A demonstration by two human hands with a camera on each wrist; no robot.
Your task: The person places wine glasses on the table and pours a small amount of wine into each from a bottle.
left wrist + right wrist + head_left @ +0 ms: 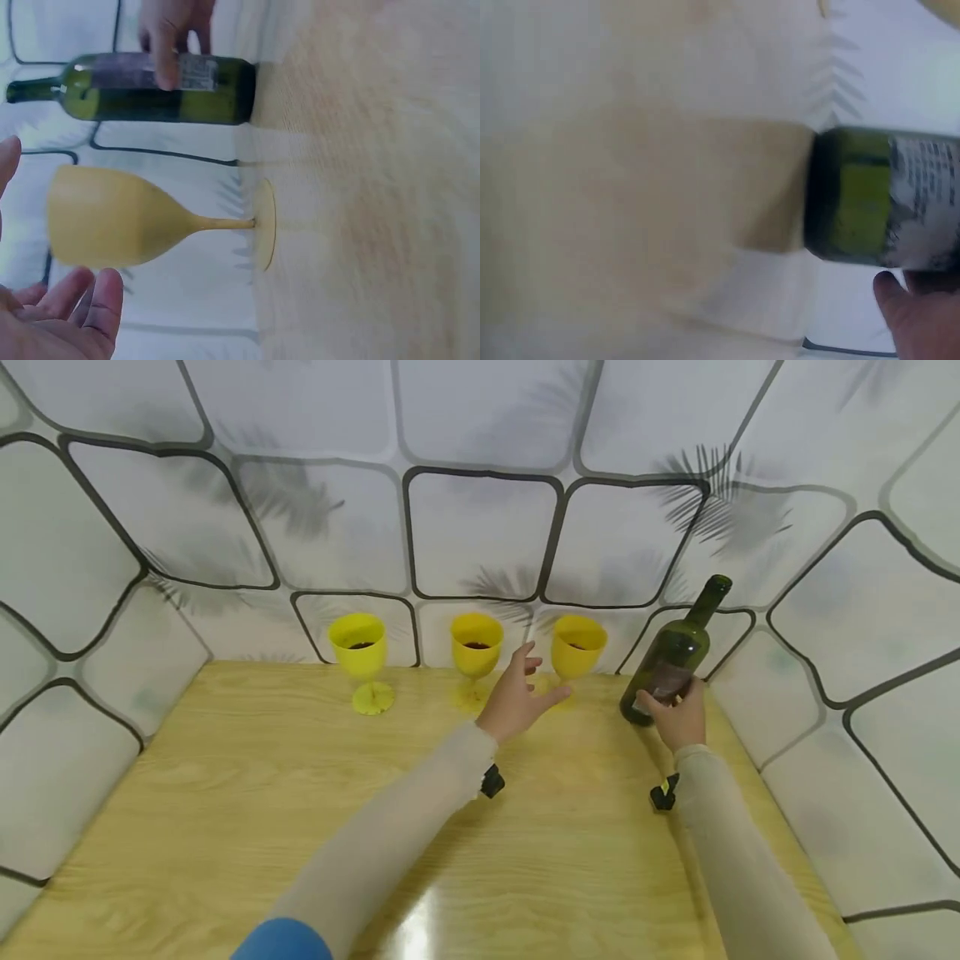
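While my right hand (678,717) holds its grip closed round the dark green glass wine bottle (671,656), standing at the right rear of the pale wooden tabletop (315,827), my left hand (517,693) hangs open beside the rightmost yellow plastic goblet (577,647), not yet touching. Three yellow goblets in the row; all show dark liquid inside. Filling, I judge, done; bottle not released.

Both arms reach fwd, sleeves to the wrists. Left hand (517,697) hangs open – fingers spread, thumb out, holding nothing. Right hand (678,714) is curled in a grip, fingers (161,45) wrapped round.
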